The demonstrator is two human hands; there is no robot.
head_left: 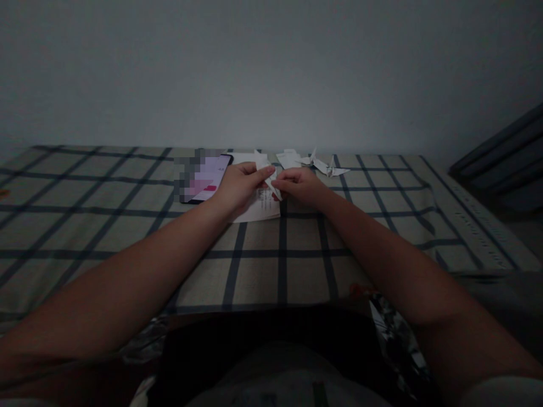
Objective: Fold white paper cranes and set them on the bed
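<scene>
Both arms extended forward, forearms bare and converging toward centre. Left hand (240, 186) palm down, fingers stretched rightward, thumb and forefinger pinched together. Right hand (299, 185) knuckles up, fingers curled into a pinch. Fingertips of both hands nearly meeting, wrists level.

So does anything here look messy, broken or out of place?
Nothing stands out. Both hands, left hand and right hand, pinch a small folded paper piece over a paper sheet; finished paper cranes sit behind.

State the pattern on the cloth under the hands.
The cloth is beige with a dark blue grid check, in the head view.
</scene>
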